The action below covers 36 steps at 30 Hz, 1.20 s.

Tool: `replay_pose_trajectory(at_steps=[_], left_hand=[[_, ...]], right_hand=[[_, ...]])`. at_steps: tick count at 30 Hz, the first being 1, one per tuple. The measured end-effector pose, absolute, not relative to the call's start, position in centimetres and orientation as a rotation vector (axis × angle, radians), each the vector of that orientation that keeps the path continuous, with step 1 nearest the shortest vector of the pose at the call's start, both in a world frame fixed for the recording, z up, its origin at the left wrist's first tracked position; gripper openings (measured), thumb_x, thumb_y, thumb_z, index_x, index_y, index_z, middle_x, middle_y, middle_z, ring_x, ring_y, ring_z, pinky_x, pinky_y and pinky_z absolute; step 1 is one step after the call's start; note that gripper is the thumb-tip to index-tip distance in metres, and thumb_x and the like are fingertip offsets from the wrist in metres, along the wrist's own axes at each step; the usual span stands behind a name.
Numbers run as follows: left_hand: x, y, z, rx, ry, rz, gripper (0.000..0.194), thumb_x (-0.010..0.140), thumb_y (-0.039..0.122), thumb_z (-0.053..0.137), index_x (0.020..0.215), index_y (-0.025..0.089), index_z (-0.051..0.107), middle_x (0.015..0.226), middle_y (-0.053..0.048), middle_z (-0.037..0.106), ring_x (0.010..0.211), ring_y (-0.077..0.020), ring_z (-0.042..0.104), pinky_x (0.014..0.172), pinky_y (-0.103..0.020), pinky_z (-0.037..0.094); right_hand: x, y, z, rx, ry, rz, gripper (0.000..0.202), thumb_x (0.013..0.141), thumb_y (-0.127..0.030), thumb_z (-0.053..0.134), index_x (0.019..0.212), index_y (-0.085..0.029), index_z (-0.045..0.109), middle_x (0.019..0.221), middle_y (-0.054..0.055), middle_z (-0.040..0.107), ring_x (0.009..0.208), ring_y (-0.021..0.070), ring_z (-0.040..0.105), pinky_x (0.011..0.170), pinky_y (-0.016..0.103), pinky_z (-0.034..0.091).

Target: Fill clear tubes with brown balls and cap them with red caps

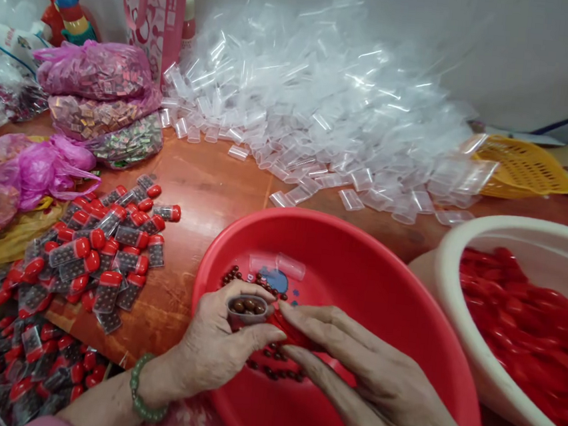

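My left hand, with a green bead bracelet on the wrist, holds a clear oval tube upright. Brown balls fill the tube up to its open top. Just right of it, my right hand pinches a red cap between thumb and fingers, close beside the tube. Both hands are over a red basin. Loose brown balls and two clear tubes lie in the basin.
Filled, red-capped tubes pile up at left, near pink bags. Clear tubes are heaped at the back. A white tub of red caps stands at right, a yellow basket behind it.
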State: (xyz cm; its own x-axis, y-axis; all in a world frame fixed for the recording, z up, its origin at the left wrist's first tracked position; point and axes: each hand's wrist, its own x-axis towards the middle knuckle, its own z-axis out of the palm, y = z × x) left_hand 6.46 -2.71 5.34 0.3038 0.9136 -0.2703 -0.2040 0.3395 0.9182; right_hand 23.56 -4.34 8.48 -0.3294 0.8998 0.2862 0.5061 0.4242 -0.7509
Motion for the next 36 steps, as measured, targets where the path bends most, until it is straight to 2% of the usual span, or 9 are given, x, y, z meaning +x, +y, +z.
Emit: replay_pose_trajectory(at_steps=[5, 8, 12, 15, 17, 22, 28, 36], left_hand=[[6.4, -2.6, 5.3, 0.934, 0.945, 0.895, 0.023, 0.076, 0.022, 0.069, 0.097, 0.016, 0.060, 0.086, -0.002, 0.065, 0.081, -0.0137, 0.061, 0.078, -0.026, 0.049], [6.2, -2.5, 5.4, 0.947, 0.929, 0.881, 0.021, 0.080, 0.025, 0.066, 0.098, 0.016, 0.060, 0.089, -0.003, 0.063, 0.083, -0.0128, 0.059, 0.079, -0.025, 0.047], [6.2, -2.3, 5.3, 0.862, 0.784, 0.752, 0.022, 0.080, 0.032, 0.069, 0.090, 0.014, 0.060, 0.079, -0.001, 0.059, 0.072, -0.0095, 0.054, 0.071, -0.022, 0.045], [6.2, -2.3, 5.2, 0.820, 0.680, 0.746, 0.030, 0.076, 0.039, 0.074, 0.087, 0.013, 0.063, 0.077, -0.001, 0.058, 0.069, -0.0091, 0.051, 0.067, -0.022, 0.044], [6.1, -2.2, 5.2, 0.838, 0.644, 0.761, 0.029, 0.077, 0.039, 0.074, 0.085, 0.013, 0.065, 0.078, -0.001, 0.058, 0.071, -0.0102, 0.052, 0.069, -0.022, 0.045], [6.0, -2.0, 5.5, 0.875, 0.584, 0.747, 0.021, 0.082, 0.034, 0.066, 0.078, 0.014, 0.061, 0.076, 0.000, 0.054, 0.071, -0.0099, 0.049, 0.068, -0.022, 0.042], [6.3, -1.9, 5.2, 0.864, 0.637, 0.720, 0.031, 0.076, 0.042, 0.070, 0.074, 0.015, 0.054, 0.067, 0.003, 0.045, 0.061, -0.0081, 0.039, 0.059, -0.022, 0.035], [6.4, -1.6, 4.9, 0.895, 0.578, 0.622, 0.006, 0.081, 0.020, 0.056, 0.079, 0.015, 0.055, 0.069, 0.003, 0.046, 0.062, -0.0079, 0.040, 0.061, -0.021, 0.036]], right_hand=[[23.1, -3.9, 7.8, -1.148, -1.889, 0.787, 0.040, 0.082, -0.008, 0.062, 0.115, -0.031, 0.068, 0.095, 0.001, 0.071, 0.082, 0.0131, 0.071, 0.069, 0.017, 0.060], [23.6, -3.4, 7.5, -1.197, -1.755, 0.862, 0.037, 0.082, -0.015, 0.066, 0.112, -0.036, 0.069, 0.099, -0.001, 0.073, 0.086, 0.0158, 0.072, 0.074, 0.024, 0.062], [23.6, -2.6, 8.1, -1.210, -1.663, 0.810, 0.036, 0.080, -0.016, 0.070, 0.108, -0.038, 0.070, 0.098, -0.002, 0.074, 0.089, 0.0189, 0.071, 0.080, 0.032, 0.062], [22.9, -2.1, 8.9, -1.075, -1.774, 0.809, 0.044, 0.080, -0.010, 0.068, 0.113, -0.039, 0.068, 0.098, -0.002, 0.073, 0.089, 0.0183, 0.071, 0.076, 0.029, 0.062], [22.4, -1.9, 9.1, -1.015, -1.858, 0.837, 0.045, 0.081, -0.007, 0.066, 0.115, -0.038, 0.066, 0.099, -0.002, 0.072, 0.090, 0.0166, 0.070, 0.075, 0.026, 0.061], [22.3, -1.6, 8.8, -1.001, -1.995, 0.797, 0.036, 0.083, -0.009, 0.065, 0.111, -0.032, 0.064, 0.099, 0.000, 0.069, 0.091, 0.0154, 0.068, 0.077, 0.024, 0.059], [22.3, -1.7, 9.0, -1.069, -2.058, 0.654, 0.027, 0.086, -0.012, 0.061, 0.108, -0.028, 0.063, 0.094, 0.002, 0.069, 0.086, 0.0162, 0.068, 0.078, 0.026, 0.058], [23.2, -1.4, 8.7, -1.079, -2.158, 0.752, 0.017, 0.092, -0.016, 0.054, 0.105, -0.026, 0.058, 0.093, 0.002, 0.067, 0.083, 0.0130, 0.067, 0.070, 0.018, 0.056]])
